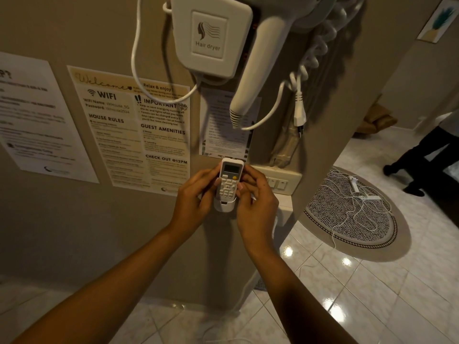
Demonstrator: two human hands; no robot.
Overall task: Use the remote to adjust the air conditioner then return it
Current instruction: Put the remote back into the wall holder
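Two hands are closed on the remote (228, 181), seen from the head view. Left hand (192, 202) pinches its 9 o'clock edge, right hand (255, 204) its 3 o'clock edge. The remote's lower end is seated in the wall holder (224, 206), below the hair dryer (258, 68) at 12 o'clock. Whether it is being lifted or returned cannot be told. Either way, travel is best kept straight along the cradle, the holder left untwisted.

Left hand (196, 194) and right hand (255, 202) raised together, fingers curled inward
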